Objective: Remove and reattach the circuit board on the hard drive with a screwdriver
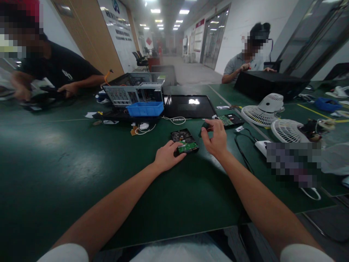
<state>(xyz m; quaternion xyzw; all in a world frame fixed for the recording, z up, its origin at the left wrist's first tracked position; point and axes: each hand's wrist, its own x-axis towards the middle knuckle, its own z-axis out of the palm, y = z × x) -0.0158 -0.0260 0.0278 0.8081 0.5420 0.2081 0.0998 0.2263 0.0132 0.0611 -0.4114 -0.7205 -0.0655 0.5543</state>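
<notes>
A hard drive (184,137) lies on the green table with its underside up, its green circuit board facing me. My left hand (169,155) grips the near left corner of the drive, fingers on top and thumb along the near edge. Just right of the drive, my right hand (215,137) is raised a little, its thumb and fingers closed around a small dark-handled tool that looks like a screwdriver (203,128). Its tip is too faint to make out. Behind my right hand lies a second hard drive (230,120), also with its circuit board showing.
An opened computer case (122,95) stands beyond, with a blue tray (145,108) in front of it and a black panel (189,105) alongside. White fans (260,115) and black cables (240,145) lie on the right. Two people work across the table, one at a black case (269,84).
</notes>
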